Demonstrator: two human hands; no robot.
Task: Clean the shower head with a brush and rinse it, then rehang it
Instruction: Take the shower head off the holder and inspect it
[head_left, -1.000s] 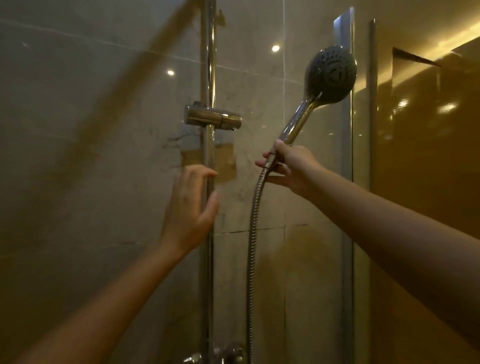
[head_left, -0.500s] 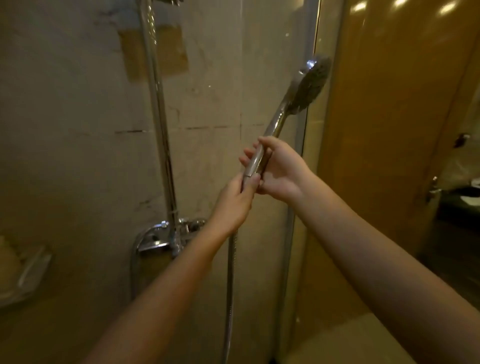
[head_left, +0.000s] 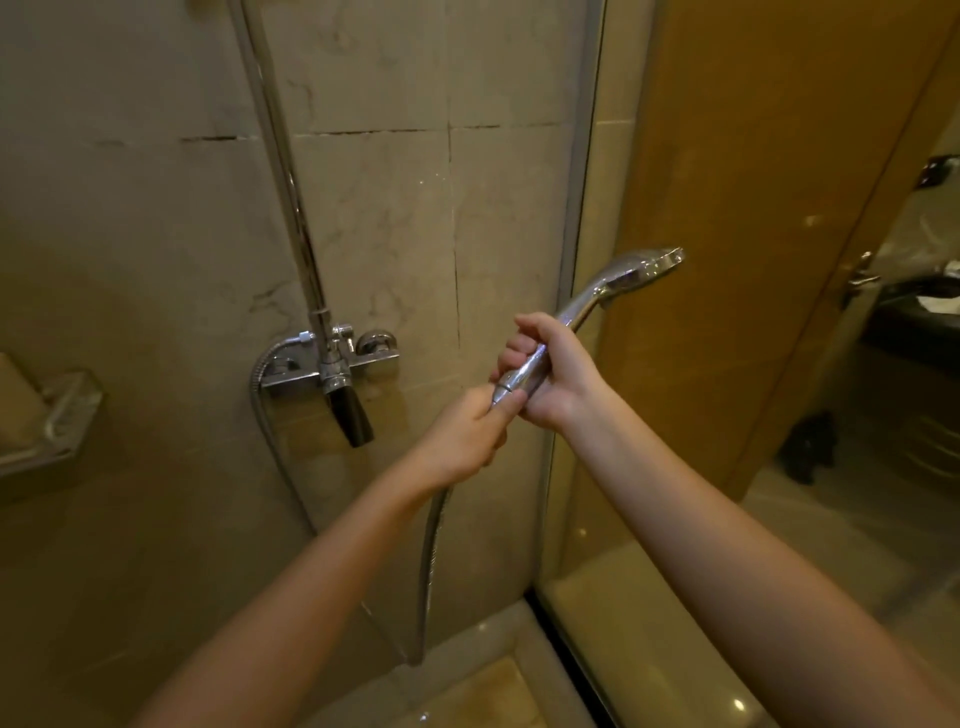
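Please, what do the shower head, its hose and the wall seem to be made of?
The shower head: mirror-bright silver finish with sharp highlights; chromed metal or chromed plastic, the look leaves it open. The hose: silvery, finely ribbed, probably flexible metal. The wall: glossy beige tiles with veins and dark joints, probably marble or marble-look ceramic.

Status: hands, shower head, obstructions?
Right hand grips chrome hand-held shower head by its handle. Left hand holds handle's base, where the ribbed metal hose joins. Nothing blocking.
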